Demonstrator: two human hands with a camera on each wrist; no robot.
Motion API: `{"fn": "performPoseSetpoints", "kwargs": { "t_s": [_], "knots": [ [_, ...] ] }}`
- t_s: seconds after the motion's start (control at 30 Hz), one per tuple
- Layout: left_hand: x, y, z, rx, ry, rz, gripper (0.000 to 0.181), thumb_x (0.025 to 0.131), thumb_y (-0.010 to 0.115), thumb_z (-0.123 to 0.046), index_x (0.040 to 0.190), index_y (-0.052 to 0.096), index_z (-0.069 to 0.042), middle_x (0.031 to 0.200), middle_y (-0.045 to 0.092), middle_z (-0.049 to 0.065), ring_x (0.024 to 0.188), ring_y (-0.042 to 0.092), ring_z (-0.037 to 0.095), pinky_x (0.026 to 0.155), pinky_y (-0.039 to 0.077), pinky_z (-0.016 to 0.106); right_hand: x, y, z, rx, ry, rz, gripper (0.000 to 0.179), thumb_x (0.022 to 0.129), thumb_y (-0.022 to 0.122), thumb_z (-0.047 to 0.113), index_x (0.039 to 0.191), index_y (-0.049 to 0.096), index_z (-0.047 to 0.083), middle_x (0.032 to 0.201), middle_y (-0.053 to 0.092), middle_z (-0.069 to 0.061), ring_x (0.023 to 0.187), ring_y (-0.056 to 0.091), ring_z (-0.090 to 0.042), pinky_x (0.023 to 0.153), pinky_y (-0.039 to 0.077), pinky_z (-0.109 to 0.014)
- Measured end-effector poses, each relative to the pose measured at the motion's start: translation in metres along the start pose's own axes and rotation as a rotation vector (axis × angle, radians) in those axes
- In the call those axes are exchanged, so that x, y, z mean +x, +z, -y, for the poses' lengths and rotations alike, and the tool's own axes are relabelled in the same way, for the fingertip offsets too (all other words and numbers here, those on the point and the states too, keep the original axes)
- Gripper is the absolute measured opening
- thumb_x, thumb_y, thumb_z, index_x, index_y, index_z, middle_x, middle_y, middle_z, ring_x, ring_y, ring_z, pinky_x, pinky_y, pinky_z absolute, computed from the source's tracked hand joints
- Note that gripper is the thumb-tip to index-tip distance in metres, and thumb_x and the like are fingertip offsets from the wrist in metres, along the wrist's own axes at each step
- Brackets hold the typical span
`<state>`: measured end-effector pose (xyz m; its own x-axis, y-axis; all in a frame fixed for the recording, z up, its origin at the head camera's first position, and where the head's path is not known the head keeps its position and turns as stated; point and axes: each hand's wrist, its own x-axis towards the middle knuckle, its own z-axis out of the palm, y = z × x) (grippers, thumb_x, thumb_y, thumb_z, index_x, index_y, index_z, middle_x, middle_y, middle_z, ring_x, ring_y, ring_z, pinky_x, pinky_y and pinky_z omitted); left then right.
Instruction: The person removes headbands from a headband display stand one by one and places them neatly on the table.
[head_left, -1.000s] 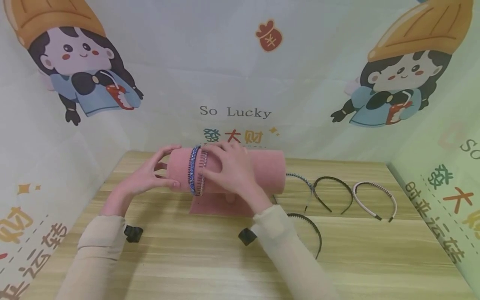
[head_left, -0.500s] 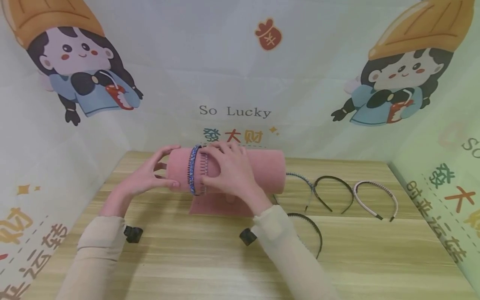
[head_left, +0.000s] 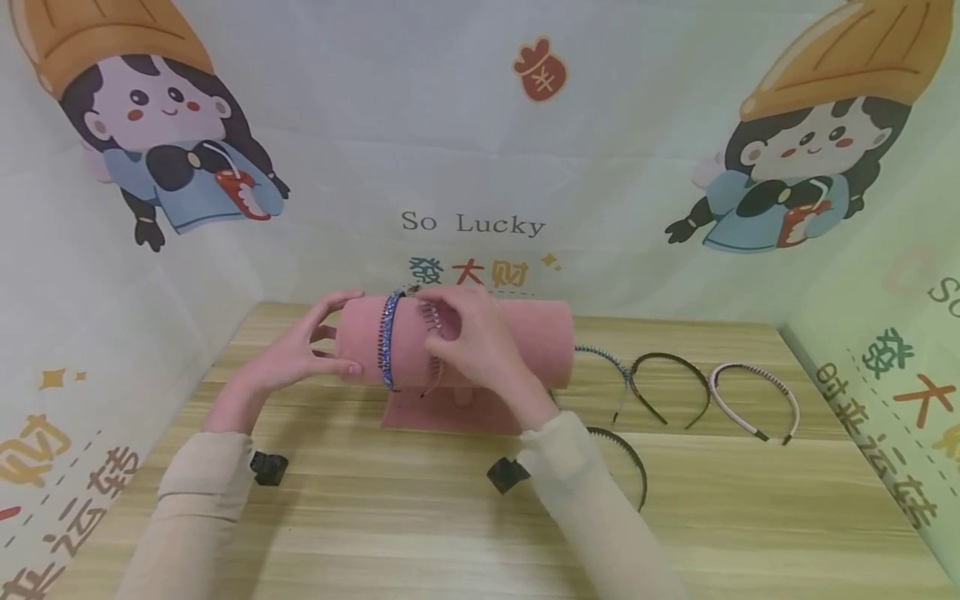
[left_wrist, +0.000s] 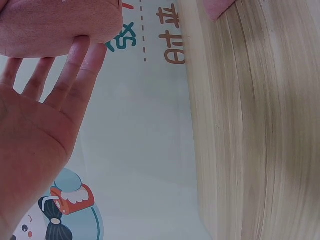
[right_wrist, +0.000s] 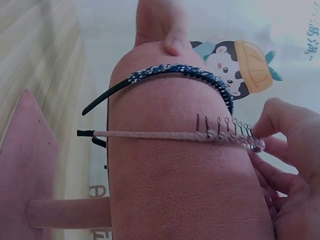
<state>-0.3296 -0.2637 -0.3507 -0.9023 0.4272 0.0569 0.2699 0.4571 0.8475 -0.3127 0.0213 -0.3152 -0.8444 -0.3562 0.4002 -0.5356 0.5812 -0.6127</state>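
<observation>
left hand (head_left: 296, 350) grips the pink roll's (right_wrist: 185, 185) end; right hand (right_wrist: 295, 162) pinches the pink headband (right_wrist: 160, 135) lying across it. only the head view shows loose headbands (head_left: 741, 367) on the worktop (head_left: 375, 533).

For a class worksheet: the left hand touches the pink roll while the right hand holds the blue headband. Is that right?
Not blue: the right hand holds the pink headband, as the right wrist view shows. The left hand touches the roll.

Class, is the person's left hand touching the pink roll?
Touching: in the right wrist view, the left hand rests its thumb on the pink roll.
</observation>
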Motion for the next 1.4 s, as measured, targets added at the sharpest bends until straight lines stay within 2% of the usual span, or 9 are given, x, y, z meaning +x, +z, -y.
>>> {"fn": "performPoseSetpoints", "kwargs": {
  "t_s": [0.17, 0.37, 0.47, 0.53, 0.7, 0.83, 0.97, 1.17, 1.4],
  "knots": [
    [0.001, 0.000, 0.001, 0.004, 0.002, -0.003, 0.095, 0.084, 0.078, -0.014, 0.156, 0.019, -0.030, 0.158, 0.025, 0.006, 0.117, 0.052, 0.022, 0.090, 0.055, 0.041, -0.004, -0.004, 0.000, 0.140, 0.030, -0.003, 0.053, 0.079, 0.072, 0.009, 0.130, 0.063, 0.022, 0.130, 0.063, 0.006, 0.118, 0.052, -0.012, 0.106, 0.048, -0.031],
    [0.001, 0.001, 0.002, 0.006, 0.000, -0.004, 0.094, 0.084, 0.078, -0.015, 0.156, 0.020, -0.032, 0.157, 0.025, 0.005, 0.117, 0.051, 0.023, 0.090, 0.055, 0.041, -0.012, -0.008, 0.004, 0.159, 0.030, -0.007, 0.052, 0.081, 0.070, 0.009, 0.130, 0.060, 0.021, 0.130, 0.061, 0.006, 0.123, 0.050, -0.012, 0.112, 0.044, -0.034],
    [0.000, 0.001, 0.002, 0.008, 0.003, -0.006, 0.094, 0.084, 0.078, -0.014, 0.156, 0.020, -0.033, 0.157, 0.026, 0.005, 0.117, 0.052, 0.022, 0.090, 0.055, 0.040, -0.017, -0.009, 0.005, 0.170, 0.035, -0.030, 0.047, 0.083, 0.071, 0.010, 0.127, 0.059, 0.020, 0.128, 0.061, 0.006, 0.121, 0.051, -0.011, 0.109, 0.047, -0.033],
    [0.000, 0.001, 0.002, 0.010, 0.005, -0.008, 0.094, 0.084, 0.078, -0.014, 0.156, 0.020, -0.032, 0.157, 0.025, 0.005, 0.116, 0.052, 0.021, 0.090, 0.055, 0.039, -0.020, -0.009, 0.006, 0.203, 0.044, -0.053, 0.044, 0.084, 0.073, 0.010, 0.125, 0.059, 0.018, 0.124, 0.062, 0.005, 0.115, 0.054, -0.011, 0.104, 0.051, -0.031],
    [0.000, 0.002, 0.001, 0.007, 0.009, -0.007, 0.094, 0.084, 0.078, -0.014, 0.156, 0.020, -0.032, 0.158, 0.025, 0.005, 0.117, 0.052, 0.021, 0.090, 0.056, 0.039, -0.028, -0.007, 0.003, 0.271, 0.049, -0.133, 0.039, 0.083, 0.075, 0.006, 0.119, 0.060, 0.014, 0.105, 0.063, 0.000, 0.090, 0.058, -0.013, 0.078, 0.057, -0.025],
    [0.000, 0.002, 0.002, -0.001, 0.012, -0.003, 0.094, 0.084, 0.078, -0.014, 0.156, 0.020, -0.030, 0.158, 0.024, 0.006, 0.117, 0.052, 0.021, 0.090, 0.056, 0.039, -0.035, -0.007, 0.001, 0.268, 0.063, -0.174, 0.040, 0.082, 0.075, 0.005, 0.117, 0.060, 0.015, 0.095, 0.061, -0.001, 0.081, 0.057, -0.013, 0.068, 0.056, -0.023],
    [0.000, 0.001, 0.004, -0.004, 0.015, -0.006, 0.095, 0.084, 0.077, -0.013, 0.157, 0.019, -0.028, 0.158, 0.024, 0.006, 0.116, 0.053, 0.020, 0.089, 0.056, 0.039, -0.039, -0.011, 0.002, 0.264, 0.119, -0.181, 0.049, 0.081, 0.077, 0.005, 0.125, 0.057, 0.018, 0.093, 0.062, -0.002, 0.076, 0.057, -0.013, 0.063, 0.054, -0.022],
    [0.000, 0.001, 0.005, 0.001, 0.019, -0.011, 0.094, 0.084, 0.078, -0.013, 0.157, 0.019, -0.029, 0.158, 0.024, 0.006, 0.116, 0.053, 0.019, 0.089, 0.056, 0.038, -0.042, -0.016, 0.002, 0.273, 0.169, -0.184, 0.065, 0.080, 0.078, 0.004, 0.138, 0.052, 0.014, 0.097, 0.063, -0.006, 0.078, 0.058, -0.014, 0.065, 0.055, -0.021],
    [0.000, 0.002, 0.003, 0.002, 0.016, -0.011, 0.095, 0.084, 0.078, -0.013, 0.157, 0.019, -0.027, 0.159, 0.023, 0.007, 0.115, 0.053, 0.018, 0.089, 0.056, 0.038, -0.045, -0.022, 0.002, 0.274, 0.175, -0.199, 0.060, 0.080, 0.076, 0.001, 0.136, 0.057, 0.013, 0.098, 0.065, -0.007, 0.080, 0.060, -0.015, 0.069, 0.057, -0.020]
  ]
}}
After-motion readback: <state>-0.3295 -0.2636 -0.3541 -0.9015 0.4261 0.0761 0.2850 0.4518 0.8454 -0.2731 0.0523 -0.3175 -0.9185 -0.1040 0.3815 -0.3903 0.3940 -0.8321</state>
